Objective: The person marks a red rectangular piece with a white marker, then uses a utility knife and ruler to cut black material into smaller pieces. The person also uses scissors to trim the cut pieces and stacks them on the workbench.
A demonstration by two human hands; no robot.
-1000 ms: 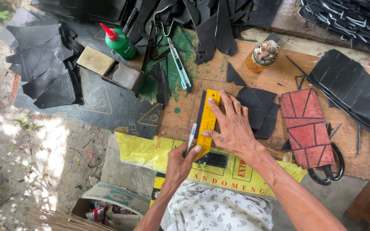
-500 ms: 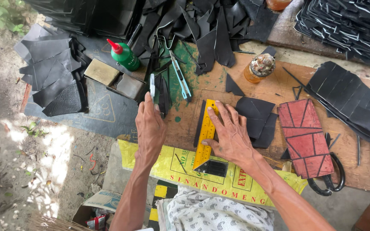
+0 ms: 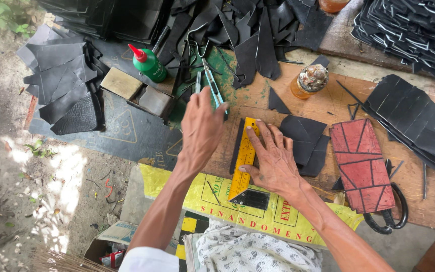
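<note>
The right hand lies flat, fingers spread, pinning a yellow square ruler onto a black leather piece near the workbench's front edge. The left hand, loosely open and empty, hovers by blue-handled pliers. The piece looks uncut.

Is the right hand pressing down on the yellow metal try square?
Yes, the right hand lies flat with fingers spread over the yellow metal try square on the wooden bench.

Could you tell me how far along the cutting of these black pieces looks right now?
Done: cut black stacks fill the bench top. In hand: the right hand presses the yellow square onto a black piece; the left hand reaches the scissors. That piece looks uncut.
</note>
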